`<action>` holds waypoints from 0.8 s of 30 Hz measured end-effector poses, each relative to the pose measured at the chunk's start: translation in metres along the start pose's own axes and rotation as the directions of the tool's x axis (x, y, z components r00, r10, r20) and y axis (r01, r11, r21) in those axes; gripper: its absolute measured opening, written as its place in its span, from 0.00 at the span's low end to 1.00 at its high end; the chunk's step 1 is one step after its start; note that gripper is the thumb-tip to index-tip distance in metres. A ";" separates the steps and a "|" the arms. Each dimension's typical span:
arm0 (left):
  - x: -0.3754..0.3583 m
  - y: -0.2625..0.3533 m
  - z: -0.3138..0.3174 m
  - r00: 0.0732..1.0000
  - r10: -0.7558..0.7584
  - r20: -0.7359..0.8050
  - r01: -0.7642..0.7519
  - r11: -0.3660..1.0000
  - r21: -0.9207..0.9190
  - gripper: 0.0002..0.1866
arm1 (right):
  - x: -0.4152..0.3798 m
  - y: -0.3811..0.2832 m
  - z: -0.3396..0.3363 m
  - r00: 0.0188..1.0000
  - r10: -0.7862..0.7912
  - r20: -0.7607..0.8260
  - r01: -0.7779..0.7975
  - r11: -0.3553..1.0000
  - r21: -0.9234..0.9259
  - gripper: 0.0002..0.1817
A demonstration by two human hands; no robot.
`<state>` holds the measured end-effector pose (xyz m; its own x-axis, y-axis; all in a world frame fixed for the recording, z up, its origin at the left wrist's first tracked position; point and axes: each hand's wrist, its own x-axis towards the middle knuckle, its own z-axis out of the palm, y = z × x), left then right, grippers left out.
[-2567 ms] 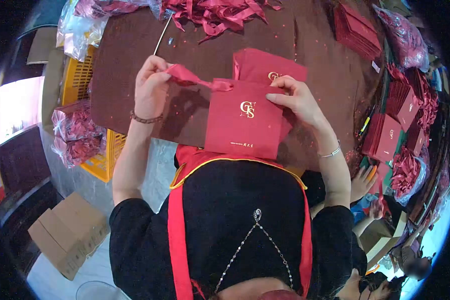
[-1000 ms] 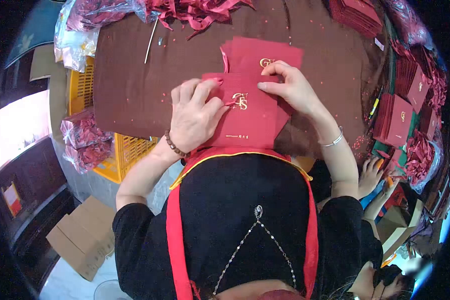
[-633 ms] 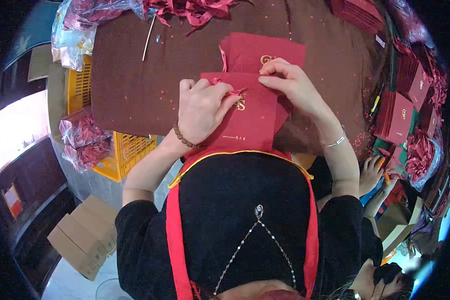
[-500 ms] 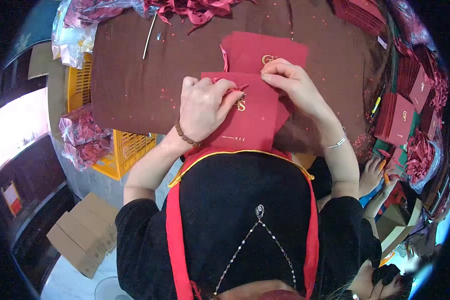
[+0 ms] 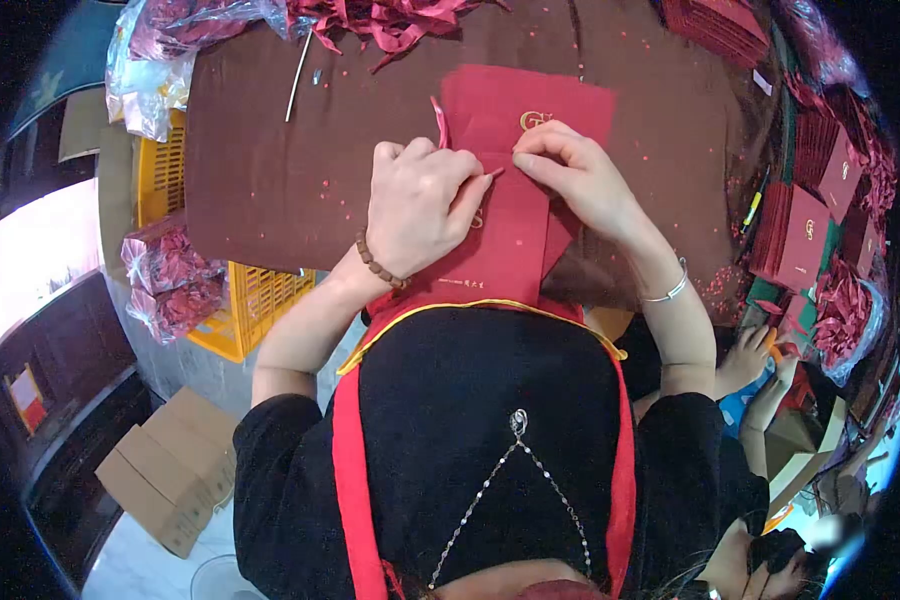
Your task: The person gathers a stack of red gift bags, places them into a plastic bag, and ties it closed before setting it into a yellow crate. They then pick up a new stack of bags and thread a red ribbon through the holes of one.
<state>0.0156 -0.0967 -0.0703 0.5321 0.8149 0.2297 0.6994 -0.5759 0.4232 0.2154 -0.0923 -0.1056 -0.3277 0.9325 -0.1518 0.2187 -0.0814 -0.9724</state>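
Note:
A red bag with gold print lies against the table's front edge, close to my body. My left hand is closed over its upper left part, pinching a red ribbon between thumb and index finger. At the bag's top edge my right hand is closed in a pinch; what its fingertips hold is too small to make out. Just beyond lie more red bags with a gold logo, and a ribbon sticks up at their left side.
Red ribbons lie at the far edge of the brown tablecloth. Yellow crates stand left. Stacked red bags are at right, near a co-worker's hands. Cardboard is at lower left.
Both hands have shifted slightly at the bag's top, the left one up and to the right. The co-worker's hands at the right have moved.

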 end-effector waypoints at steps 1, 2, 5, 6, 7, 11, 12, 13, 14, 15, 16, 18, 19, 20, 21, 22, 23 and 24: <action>0.001 0.001 -0.001 1.000 -0.006 0.013 0.006 1.000 0.005 0.05 | -0.001 -0.006 0.000 0.999 0.024 0.023 -0.024 1.000 0.000 0.11; 0.002 0.001 -0.002 1.000 -0.007 0.011 0.007 1.000 0.005 0.05 | -0.003 -0.006 0.000 0.999 0.023 0.024 -0.023 1.000 0.000 0.11; 0.005 0.000 -0.002 0.998 -0.054 0.033 0.055 0.998 -0.038 0.05 | -0.003 -0.006 0.000 0.999 -0.029 0.016 0.030 0.998 -0.063 0.13; 0.005 -0.001 -0.004 0.997 -0.079 0.005 0.079 0.994 -0.077 0.06 | -0.004 -0.007 0.001 1.000 -0.010 0.014 0.011 0.997 -0.070 0.13; 0.006 -0.002 -0.007 0.994 -0.104 -0.023 0.101 0.988 -0.116 0.06 | -0.004 -0.007 0.001 1.000 0.009 0.011 -0.008 0.997 -0.078 0.13; 0.001 -0.008 -0.014 0.981 -0.150 -0.121 0.122 0.969 -0.216 0.06 | -0.006 -0.010 0.000 0.999 0.012 0.039 -0.008 0.995 -0.101 0.12; -0.001 -0.008 -0.016 0.981 -0.151 -0.124 0.122 0.969 -0.214 0.06 | -0.007 -0.011 0.001 0.998 0.019 0.054 -0.013 0.994 -0.110 0.10; -0.004 -0.006 -0.018 0.965 -0.250 -0.081 0.215 0.929 -0.303 0.06 | -0.008 -0.011 0.001 0.998 0.016 0.057 -0.010 0.994 -0.110 0.10; -0.006 -0.005 -0.019 0.939 -0.343 -0.030 0.306 0.871 -0.385 0.06 | -0.009 -0.011 0.002 0.998 -0.010 0.057 0.018 0.992 -0.128 0.10; -0.006 -0.002 -0.018 0.928 -0.365 -0.071 0.286 0.824 -0.489 0.05 | -0.010 -0.010 0.002 0.998 -0.037 0.057 0.045 0.988 -0.145 0.10; -0.008 -0.003 -0.018 0.928 -0.366 -0.074 0.286 0.825 -0.488 0.05 | -0.009 -0.006 0.002 0.994 -0.088 0.061 0.097 0.982 -0.163 0.10; -0.013 -0.008 -0.018 0.957 -0.287 -0.048 0.248 0.891 -0.381 0.07 | -0.009 -0.007 0.001 0.993 -0.095 0.074 0.106 0.981 -0.161 0.10; -0.014 -0.007 -0.021 0.960 -0.279 -0.016 0.255 0.896 -0.363 0.08 | -0.010 -0.007 0.001 0.991 -0.100 0.085 0.112 0.981 -0.159 0.10; -0.016 -0.005 -0.021 0.961 -0.276 0.002 0.256 0.888 -0.382 0.07 | -0.009 -0.005 0.002 0.990 -0.115 0.080 0.127 0.979 -0.162 0.10; -0.016 -0.003 -0.019 0.962 -0.273 0.019 0.257 0.879 -0.401 0.07 | -0.009 -0.006 0.002 0.990 -0.115 0.080 0.127 0.979 -0.162 0.10; -0.016 -0.001 -0.018 0.977 -0.211 0.014 0.199 0.896 -0.396 0.06 | -0.009 -0.007 0.003 0.991 -0.114 0.070 0.124 0.979 -0.161 0.11; -0.016 0.000 -0.015 0.979 -0.203 0.027 0.197 0.896 -0.398 0.06 | -0.009 -0.007 0.003 0.992 -0.112 0.061 0.121 0.980 -0.161 0.12; -0.016 0.002 -0.013 0.980 -0.195 0.040 0.195 0.895 -0.401 0.06 | -0.009 -0.007 0.003 0.993 -0.102 0.062 0.111 0.982 -0.154 0.12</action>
<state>0.0018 -0.1103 -0.0617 0.4037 0.9085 0.1079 0.5379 -0.3311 0.7752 0.2142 -0.1012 -0.0975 -0.4046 0.9124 -0.0622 0.3199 0.0775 -0.9443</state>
